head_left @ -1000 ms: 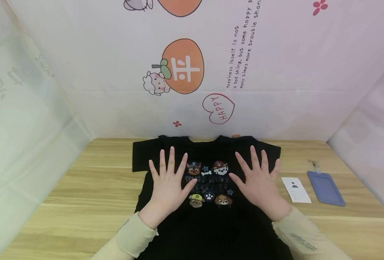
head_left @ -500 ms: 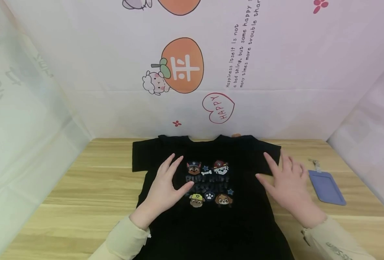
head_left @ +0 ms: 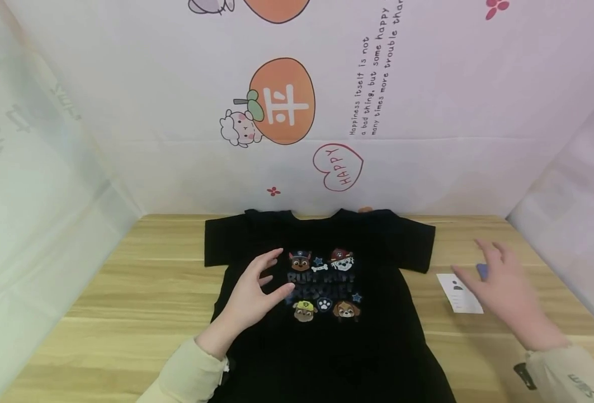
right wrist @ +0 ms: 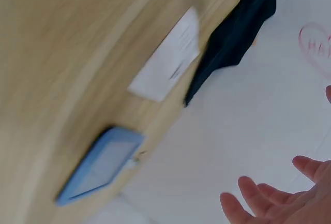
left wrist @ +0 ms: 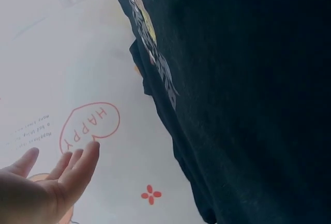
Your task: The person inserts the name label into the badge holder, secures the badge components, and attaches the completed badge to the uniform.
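Observation:
A black T-shirt (head_left: 327, 352) with cartoon dog heads printed on its chest lies spread on the table, collar toward the back wall. Over its left half hovers my left hand (head_left: 249, 299), fingers loosely bent and holding nothing. My right hand (head_left: 508, 294) is off to the right of the shirt, fingers relaxed, with nothing in it. In the head view it overlaps most of the blue badge holder; the right wrist view shows that badge holder (right wrist: 101, 164) whole, with a metal clip. Left of this hand lies a white ID card (head_left: 459, 294) with a small portrait icon.
The wood-grain table (head_left: 126, 313) ends at a printed fabric wall (head_left: 186, 179) with cartoon fruit and lettering. White fabric hangs along both sides. Bare wood shows left of the shirt.
My right hand has lifted off the shirt and moved right, past the ID card to above the badge holder. My left hand has drawn slightly back, its spread fingers now bent.

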The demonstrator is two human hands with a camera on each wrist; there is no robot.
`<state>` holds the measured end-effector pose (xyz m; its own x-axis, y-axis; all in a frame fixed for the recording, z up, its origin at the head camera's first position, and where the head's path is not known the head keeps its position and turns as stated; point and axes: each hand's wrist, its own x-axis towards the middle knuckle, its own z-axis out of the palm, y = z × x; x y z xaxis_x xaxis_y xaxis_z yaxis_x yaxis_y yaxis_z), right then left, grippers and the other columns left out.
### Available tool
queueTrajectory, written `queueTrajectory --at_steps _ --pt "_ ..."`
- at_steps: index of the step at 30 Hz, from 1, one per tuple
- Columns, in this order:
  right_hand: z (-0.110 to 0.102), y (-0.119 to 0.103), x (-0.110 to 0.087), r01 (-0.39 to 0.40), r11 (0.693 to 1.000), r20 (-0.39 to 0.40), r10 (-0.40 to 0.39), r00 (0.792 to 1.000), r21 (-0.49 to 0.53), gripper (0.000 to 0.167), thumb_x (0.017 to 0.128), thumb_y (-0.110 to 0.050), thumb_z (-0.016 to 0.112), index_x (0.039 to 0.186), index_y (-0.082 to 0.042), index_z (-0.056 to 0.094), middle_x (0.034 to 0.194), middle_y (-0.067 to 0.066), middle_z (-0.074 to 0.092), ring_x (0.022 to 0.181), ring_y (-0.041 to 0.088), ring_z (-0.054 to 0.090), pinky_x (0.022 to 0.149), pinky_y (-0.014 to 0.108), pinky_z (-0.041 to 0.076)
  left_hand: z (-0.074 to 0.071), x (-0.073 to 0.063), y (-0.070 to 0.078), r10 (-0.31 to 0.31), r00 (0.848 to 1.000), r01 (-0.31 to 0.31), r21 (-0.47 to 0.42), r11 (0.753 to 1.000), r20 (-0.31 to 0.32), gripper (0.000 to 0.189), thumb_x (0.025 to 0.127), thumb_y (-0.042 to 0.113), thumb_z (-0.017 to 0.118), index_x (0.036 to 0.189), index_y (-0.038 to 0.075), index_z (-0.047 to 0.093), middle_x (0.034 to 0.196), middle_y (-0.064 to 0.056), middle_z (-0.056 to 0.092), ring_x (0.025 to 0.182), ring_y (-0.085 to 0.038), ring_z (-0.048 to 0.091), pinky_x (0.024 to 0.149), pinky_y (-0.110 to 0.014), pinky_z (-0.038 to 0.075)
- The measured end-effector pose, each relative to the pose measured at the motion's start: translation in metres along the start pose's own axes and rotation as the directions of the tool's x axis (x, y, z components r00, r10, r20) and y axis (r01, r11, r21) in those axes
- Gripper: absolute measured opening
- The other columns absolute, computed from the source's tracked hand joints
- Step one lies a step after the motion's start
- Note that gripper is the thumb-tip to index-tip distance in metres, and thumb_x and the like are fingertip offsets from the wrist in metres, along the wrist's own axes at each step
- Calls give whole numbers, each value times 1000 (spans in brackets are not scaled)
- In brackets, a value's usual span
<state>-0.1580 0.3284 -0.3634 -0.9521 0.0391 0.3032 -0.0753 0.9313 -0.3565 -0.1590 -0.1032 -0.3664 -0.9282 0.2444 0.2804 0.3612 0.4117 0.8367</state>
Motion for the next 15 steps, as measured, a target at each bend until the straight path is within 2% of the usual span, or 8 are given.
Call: queueTrajectory --at_steps 5,11,13,15 --pt "-8 31 3 -128 987 85 120 989 96 85 93 -43 54 143 14 15 135 50 16 113 66 28 83 75 30 1 1 -2 -59 998 62 -87 994 36 63 85 15 71 140 10 42 143 -10 44 128 -31 46 98 -50 46" --pt "-15 60 7 -165 982 136 151 979 95 89 93 -43 55 141 18 11 133 50 23 103 65 39 78 70 38 0 1 -2 -87 994 95 -160 983 59 61 86 13 69 140 8 41 143 -11 44 128 -33 45 99 -52 45" --pt "-16 71 8 -178 980 168 161 973 91 91 93 -45 54 141 19 10 132 50 25 105 65 39 78 69 39 0 1 -2 -98 993 108 -174 979 66 61 86 13 69 140 9 41 143 -11 44 129 -32 45 99 -52 44" --pt "-17 83 10 -223 966 231 189 954 130 93 93 -46 51 141 19 6 132 51 21 110 67 33 83 70 36 0 1 -3 -109 991 122 -192 974 77 60 87 13 69 140 9 41 143 -12 44 128 -31 46 99 -49 45"
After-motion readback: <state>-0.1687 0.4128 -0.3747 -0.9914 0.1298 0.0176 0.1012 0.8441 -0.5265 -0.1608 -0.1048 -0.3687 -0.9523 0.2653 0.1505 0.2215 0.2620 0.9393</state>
